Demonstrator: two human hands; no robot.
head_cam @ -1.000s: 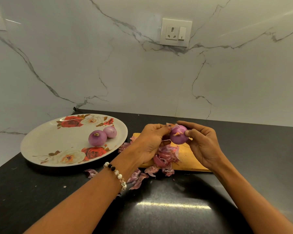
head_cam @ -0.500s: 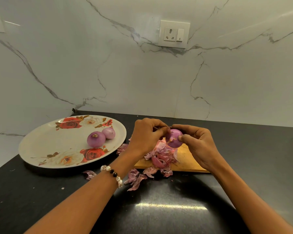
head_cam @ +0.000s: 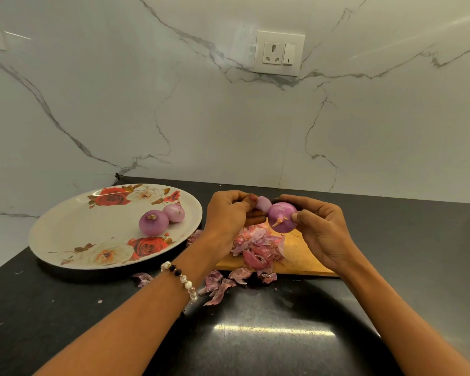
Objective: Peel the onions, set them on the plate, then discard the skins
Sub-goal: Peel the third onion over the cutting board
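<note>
While the right hand (head_cam: 320, 229) grips a red onion (head_cam: 282, 219) between thumb and curled fingers just right of the frame's centre, above the wooden cutting board (head_cam: 301, 256), the left hand (head_cam: 229, 215) pinches a pale strip of skin (head_cam: 263, 204) that is peeling off the onion's upper left side. The onion's root end faces the camera. A heap of onion skins (head_cam: 258, 246) lies on the board below the hands, and more skins spill over its near edge onto the black table (head_cam: 255, 335). At centre left, a rose-patterned plate (head_cam: 65, 240) sits on the table, holding two peeled onions (head_cam: 154, 223) that touch each other near its right side. A beaded bracelet (head_cam: 181, 279) circles the left wrist. A wall socket (head_cam: 278, 53) sits in the marble backsplash at upper centre right.
</note>
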